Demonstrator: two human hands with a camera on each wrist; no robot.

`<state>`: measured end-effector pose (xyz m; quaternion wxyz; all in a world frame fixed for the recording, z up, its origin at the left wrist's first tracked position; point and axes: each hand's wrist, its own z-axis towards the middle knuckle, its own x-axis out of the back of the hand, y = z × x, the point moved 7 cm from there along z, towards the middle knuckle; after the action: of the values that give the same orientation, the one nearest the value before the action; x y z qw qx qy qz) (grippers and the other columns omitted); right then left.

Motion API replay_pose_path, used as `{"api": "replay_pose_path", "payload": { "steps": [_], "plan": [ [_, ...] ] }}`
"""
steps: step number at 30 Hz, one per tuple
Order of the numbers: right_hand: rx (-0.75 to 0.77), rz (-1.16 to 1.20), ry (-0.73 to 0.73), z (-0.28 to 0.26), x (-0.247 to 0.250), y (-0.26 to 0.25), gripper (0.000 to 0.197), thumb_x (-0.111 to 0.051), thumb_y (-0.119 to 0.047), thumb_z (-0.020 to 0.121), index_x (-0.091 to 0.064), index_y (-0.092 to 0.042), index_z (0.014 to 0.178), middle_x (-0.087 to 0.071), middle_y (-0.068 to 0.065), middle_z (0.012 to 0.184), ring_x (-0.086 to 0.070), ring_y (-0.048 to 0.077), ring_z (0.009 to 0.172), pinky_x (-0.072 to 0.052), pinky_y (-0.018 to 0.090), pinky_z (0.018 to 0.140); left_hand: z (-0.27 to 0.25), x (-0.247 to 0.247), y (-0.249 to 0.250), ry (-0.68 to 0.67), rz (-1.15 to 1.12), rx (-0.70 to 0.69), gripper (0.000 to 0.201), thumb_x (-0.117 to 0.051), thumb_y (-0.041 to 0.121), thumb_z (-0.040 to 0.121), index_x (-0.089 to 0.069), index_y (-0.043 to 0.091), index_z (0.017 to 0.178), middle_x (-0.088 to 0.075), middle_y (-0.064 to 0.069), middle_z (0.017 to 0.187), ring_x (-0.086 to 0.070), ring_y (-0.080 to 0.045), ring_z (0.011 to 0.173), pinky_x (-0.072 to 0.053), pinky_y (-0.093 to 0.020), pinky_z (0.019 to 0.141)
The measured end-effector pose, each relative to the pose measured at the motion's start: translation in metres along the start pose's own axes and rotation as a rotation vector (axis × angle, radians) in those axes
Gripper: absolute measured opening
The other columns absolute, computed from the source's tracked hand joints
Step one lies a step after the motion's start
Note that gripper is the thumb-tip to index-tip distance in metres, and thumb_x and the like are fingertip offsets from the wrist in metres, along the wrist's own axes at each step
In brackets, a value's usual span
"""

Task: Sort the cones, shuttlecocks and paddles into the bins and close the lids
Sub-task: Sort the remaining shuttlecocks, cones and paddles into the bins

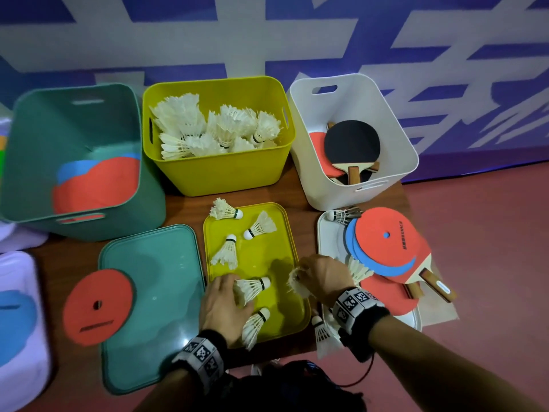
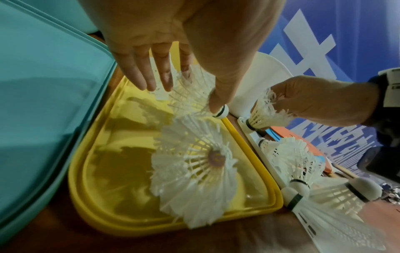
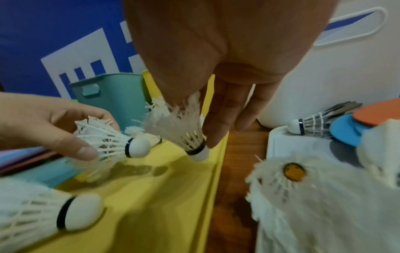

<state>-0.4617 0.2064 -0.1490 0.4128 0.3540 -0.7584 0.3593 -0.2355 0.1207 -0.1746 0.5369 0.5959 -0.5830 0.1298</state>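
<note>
My left hand (image 1: 230,295) grips a white shuttlecock (image 1: 252,288) lying on the yellow lid (image 1: 267,257), thumb and fingers round its feathers (image 3: 101,142). My right hand (image 1: 310,278) pinches another shuttlecock (image 3: 184,135) by its feathers, held just above the lid's right edge with the cork pointing down. Several more shuttlecocks lie on the yellow lid. The yellow bin (image 1: 219,171) behind is full of shuttlecocks. The teal bin (image 1: 35,144) holds red and blue flat cones. Paddles lie in the white bin (image 1: 395,150).
A red flat cone (image 1: 98,307) lies on the teal lid (image 1: 160,292). The white lid (image 1: 326,242) at the right carries paddles (image 1: 389,242), blue and red cones and shuttlecocks, one of them dark-feathered (image 1: 344,215). A lilac lid with a blue cone sits far left.
</note>
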Motion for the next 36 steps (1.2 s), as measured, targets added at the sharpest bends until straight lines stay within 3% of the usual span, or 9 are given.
{"api": "replay_pose_path", "payload": {
  "steps": [8, 12, 14, 17, 20, 24, 26, 32, 36],
  "plan": [
    [0.109, 0.571, 0.336, 0.03, 0.06, -0.044, 0.042, -0.051, -0.05, 0.081, -0.072, -0.02, 0.101, -0.067, 0.0, 0.094, -0.062, 0.016, 0.081, -0.045, 0.029, 0.069, 0.0, 0.047, 0.002, 0.112, -0.211, 0.033, 0.044, -0.073, 0.038, 0.084, -0.046, 0.038, 0.119, -0.058, 0.011, 0.128, -0.056, -0.01, 0.106, -0.047, -0.026, 0.088],
    [0.157, 0.697, 0.455, 0.063, 0.104, -0.073, 0.01, -0.066, -0.027, 0.089, -0.069, -0.019, 0.093, -0.067, -0.002, 0.089, -0.062, 0.013, 0.078, -0.045, 0.026, 0.068, 0.009, 0.085, 0.004, 0.195, -0.284, 0.013, 0.045, -0.074, 0.04, 0.082, -0.046, 0.037, 0.117, -0.059, 0.012, 0.119, -0.055, -0.01, 0.103, -0.05, -0.033, 0.091],
    [0.223, 0.676, 0.513, 0.077, 0.124, -0.092, 0.022, -0.059, -0.035, 0.09, -0.069, -0.016, 0.094, -0.068, 0.001, 0.091, -0.063, 0.018, 0.083, -0.05, 0.031, 0.07, 0.016, 0.106, 0.009, 0.261, -0.339, -0.019, 0.044, -0.077, 0.039, 0.079, -0.048, 0.037, 0.112, -0.06, 0.012, 0.111, -0.057, -0.012, 0.102, -0.05, -0.036, 0.088],
    [0.202, 0.714, 0.519, 0.101, 0.148, -0.106, 0.034, -0.051, -0.047, 0.088, -0.069, -0.019, 0.097, -0.069, -0.001, 0.094, -0.064, 0.019, 0.08, -0.053, 0.036, 0.072, 0.03, 0.141, 0.022, 0.352, -0.394, -0.065, 0.045, -0.079, 0.037, 0.077, -0.051, 0.037, 0.112, -0.061, 0.012, 0.112, -0.057, -0.013, 0.104, -0.049, -0.036, 0.088],
    [0.208, 0.75, 0.577, 0.123, 0.173, -0.115, 0.024, -0.056, -0.039, 0.09, -0.067, -0.021, 0.101, -0.069, -0.003, 0.099, -0.066, 0.019, 0.078, -0.055, 0.042, 0.073, 0.048, 0.183, 0.041, 0.436, -0.47, -0.144, 0.048, -0.079, 0.034, 0.079, -0.05, 0.039, 0.117, -0.06, 0.014, 0.116, -0.058, -0.011, 0.104, -0.05, -0.037, 0.09],
    [0.142, 0.816, 0.626, 0.149, 0.205, -0.118, 0.017, -0.056, -0.023, 0.094, -0.065, -0.022, 0.109, -0.068, -0.002, 0.096, -0.063, 0.02, 0.077, -0.05, 0.034, 0.071, 0.081, 0.234, 0.064, 0.528, -0.474, -0.224, 0.05, -0.078, 0.033, 0.08, -0.049, 0.035, 0.121, -0.06, 0.007, 0.119, -0.059, -0.016, 0.108, -0.051, -0.039, 0.092],
    [0.083, 0.836, 0.579, 0.162, 0.213, -0.118, 0.025, -0.057, -0.019, 0.094, -0.063, -0.018, 0.118, -0.068, 0.002, 0.107, -0.064, 0.019, 0.085, -0.052, 0.034, 0.08, 0.097, 0.251, 0.072, 0.551, -0.474, -0.246, 0.051, -0.078, 0.032, 0.081, -0.049, 0.033, 0.122, -0.06, 0.006, 0.122, -0.057, -0.017, 0.111, -0.049, -0.038, 0.094],
    [0.125, 0.877, 0.44, 0.157, 0.194, -0.118, 0.048, -0.064, -0.029, 0.091, -0.052, -0.027, 0.138, -0.055, -0.006, 0.136, -0.063, 0.011, 0.108, -0.053, 0.032, 0.091, 0.126, 0.269, 0.081, 0.579, -0.438, -0.25, 0.051, -0.076, 0.028, 0.082, -0.05, 0.026, 0.126, -0.058, 0.004, 0.129, -0.053, -0.016, 0.119, -0.039, -0.024, 0.095],
    [0.142, 0.838, 0.52, 0.138, 0.179, -0.099, 0.04, -0.064, -0.023, 0.092, -0.058, -0.026, 0.132, -0.058, -0.002, 0.132, -0.062, 0.006, 0.107, -0.056, 0.029, 0.088, 0.142, 0.272, 0.082, 0.58, -0.432, -0.225, 0.051, -0.076, 0.029, 0.082, -0.05, 0.027, 0.126, -0.057, 0.001, 0.13, -0.053, -0.02, 0.119, -0.043, -0.031, 0.096]
  ]
}}
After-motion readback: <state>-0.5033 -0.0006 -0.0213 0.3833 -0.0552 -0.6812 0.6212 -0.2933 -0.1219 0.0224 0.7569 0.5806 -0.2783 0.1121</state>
